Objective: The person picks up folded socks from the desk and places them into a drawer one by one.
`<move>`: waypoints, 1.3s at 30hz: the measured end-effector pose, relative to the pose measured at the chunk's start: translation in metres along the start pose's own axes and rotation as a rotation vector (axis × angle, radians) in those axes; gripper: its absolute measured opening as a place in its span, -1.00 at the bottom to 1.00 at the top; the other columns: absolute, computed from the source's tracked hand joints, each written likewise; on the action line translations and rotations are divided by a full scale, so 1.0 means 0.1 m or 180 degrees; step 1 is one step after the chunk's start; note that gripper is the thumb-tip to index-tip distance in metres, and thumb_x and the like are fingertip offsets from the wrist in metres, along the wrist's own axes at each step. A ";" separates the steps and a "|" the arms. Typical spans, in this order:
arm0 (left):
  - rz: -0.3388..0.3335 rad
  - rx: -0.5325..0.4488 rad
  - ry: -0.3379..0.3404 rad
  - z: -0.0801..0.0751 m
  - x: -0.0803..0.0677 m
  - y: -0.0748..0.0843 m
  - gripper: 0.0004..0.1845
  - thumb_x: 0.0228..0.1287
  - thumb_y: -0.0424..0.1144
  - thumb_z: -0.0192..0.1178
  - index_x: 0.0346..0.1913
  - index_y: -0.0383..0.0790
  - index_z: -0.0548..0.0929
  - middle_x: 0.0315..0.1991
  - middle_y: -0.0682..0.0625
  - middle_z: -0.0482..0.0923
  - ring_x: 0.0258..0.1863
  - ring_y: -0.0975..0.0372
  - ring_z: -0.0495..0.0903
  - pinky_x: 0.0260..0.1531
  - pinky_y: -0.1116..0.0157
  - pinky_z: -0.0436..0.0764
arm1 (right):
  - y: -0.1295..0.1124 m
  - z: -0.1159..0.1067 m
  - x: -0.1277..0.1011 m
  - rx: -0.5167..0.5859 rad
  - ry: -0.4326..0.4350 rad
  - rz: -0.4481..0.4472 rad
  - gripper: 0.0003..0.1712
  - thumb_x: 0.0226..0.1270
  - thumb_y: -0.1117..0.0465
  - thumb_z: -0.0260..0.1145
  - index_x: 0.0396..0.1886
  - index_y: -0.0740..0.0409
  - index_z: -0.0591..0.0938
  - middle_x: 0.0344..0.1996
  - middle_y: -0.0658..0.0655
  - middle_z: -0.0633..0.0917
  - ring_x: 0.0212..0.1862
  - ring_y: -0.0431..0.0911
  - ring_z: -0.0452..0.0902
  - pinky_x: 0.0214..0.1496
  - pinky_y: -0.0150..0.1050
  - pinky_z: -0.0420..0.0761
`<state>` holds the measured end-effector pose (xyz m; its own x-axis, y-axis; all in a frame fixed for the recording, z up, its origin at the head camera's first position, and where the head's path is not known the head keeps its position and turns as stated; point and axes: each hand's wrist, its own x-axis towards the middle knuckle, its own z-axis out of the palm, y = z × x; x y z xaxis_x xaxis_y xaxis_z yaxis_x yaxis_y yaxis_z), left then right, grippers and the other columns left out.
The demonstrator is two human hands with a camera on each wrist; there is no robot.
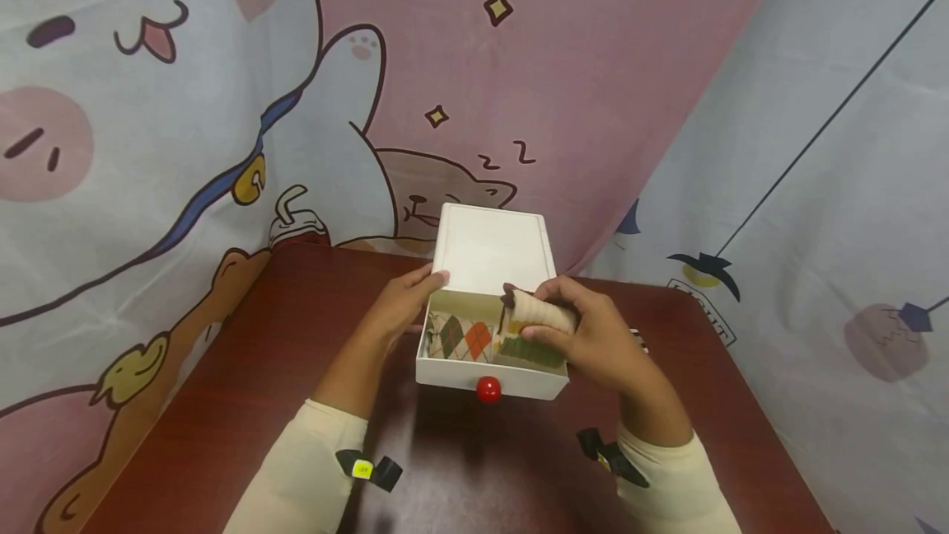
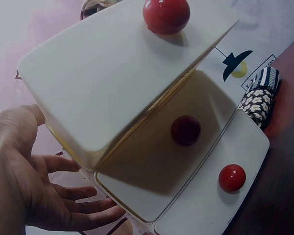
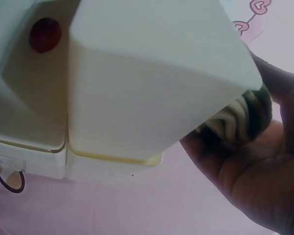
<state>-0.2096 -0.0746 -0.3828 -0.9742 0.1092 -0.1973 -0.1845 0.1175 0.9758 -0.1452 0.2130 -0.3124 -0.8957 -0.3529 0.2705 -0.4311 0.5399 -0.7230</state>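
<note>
Left hand (image 1: pixel 396 307): one. Right hand (image 1: pixel 604 340): one. Cream sleeves (image 1: pixel 296 476): two. White drawer unit (image 1: pixel 493 247): one. Drawers (image 2: pixel 98 88): three. Red knobs (image 2: pixel 232 177): three. Cream roll (image 1: pixel 547 313) in grip: one.

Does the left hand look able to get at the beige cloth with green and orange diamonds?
Probably yes: the beige diamond-patterned cloth lies uncovered in the open white red-knobbed drawer, near the left hand; the right hand is over the other side.

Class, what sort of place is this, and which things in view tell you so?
Probably an indoor table nook, perhaps in a home: a reddish-brown table stands before cartoon-printed hangings, and a white drawer unit holds sock-like patterned fabric in its open drawer. The wider room is out of view.
</note>
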 end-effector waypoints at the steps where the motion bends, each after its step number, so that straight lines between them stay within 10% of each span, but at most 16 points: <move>1: 0.0003 0.0011 0.0003 0.00 0.00 0.00 -0.19 0.52 0.24 0.22 0.72 0.09 0.33 0.47 -0.32 0.59 0.42 -0.20 0.62 0.32 -0.29 0.66 | 0.01 0.00 0.00 -0.0010 -0.0006 -0.0013 -0.58 0.23 0.26 0.70 -0.01 0.14 0.68 -0.16 0.22 0.77 -0.22 -0.03 0.66 -0.26 -0.26 0.77; 32: -0.0047 -0.0005 -0.0005 0.01 -0.02 0.02 -0.17 0.53 0.25 0.22 0.73 0.09 0.30 0.51 -0.31 0.55 0.46 -0.21 0.59 0.36 -0.31 0.62 | 0.12 0.14 0.00 -0.0465 -0.0387 -0.0192 -0.76 0.36 0.24 0.61 -0.07 0.15 0.76 -0.22 0.05 0.75 -0.24 -0.15 0.56 -0.21 -0.33 0.60; 39: -0.0048 -0.0014 -0.0006 0.00 -0.01 0.02 -0.17 0.53 0.25 0.21 0.73 0.10 0.29 0.51 -0.31 0.54 0.47 -0.20 0.58 0.36 -0.28 0.63 | 0.09 0.18 0.01 -0.0679 -0.0294 -0.0403 -0.86 0.49 0.31 0.48 -0.03 0.24 0.82 0.09 0.18 0.77 0.08 -0.04 0.69 0.16 -0.05 0.76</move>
<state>-0.2087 -0.0745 -0.3807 -0.9711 0.1095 -0.2121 -0.1996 0.1147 0.9731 -0.1479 0.2041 -0.3304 -0.8236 -0.4909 0.2842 -0.5612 0.6324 -0.5339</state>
